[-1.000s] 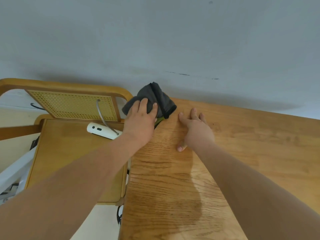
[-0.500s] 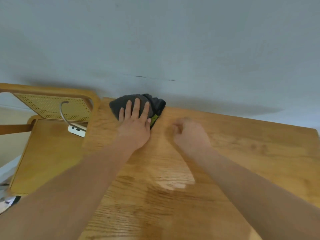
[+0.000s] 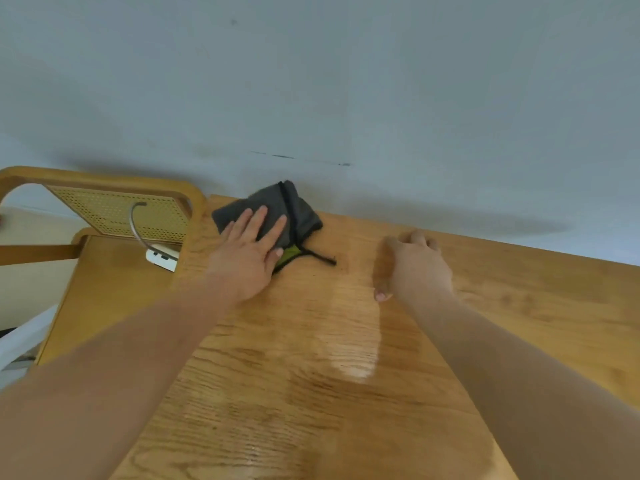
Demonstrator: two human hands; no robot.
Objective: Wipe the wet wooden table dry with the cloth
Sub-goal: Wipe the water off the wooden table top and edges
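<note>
The left hand [image 3: 247, 258] presses flat on the grey cloth [image 3: 273, 211] at the surface's [image 3: 519, 299] far-left corner, right hand [image 3: 415, 268] loosely curled and empty beside it, while a glossy wet patch [image 3: 349, 344] nearer the person looks unwiped

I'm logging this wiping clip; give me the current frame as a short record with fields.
cloth: dark grey cloth, far left corner of table, by wall
left hand: left hand flat on cloth
right hand: right hand loosely curled, resting on table, holds nothing
wet: glossy patch between the arms
beside: chair, left of table
</note>
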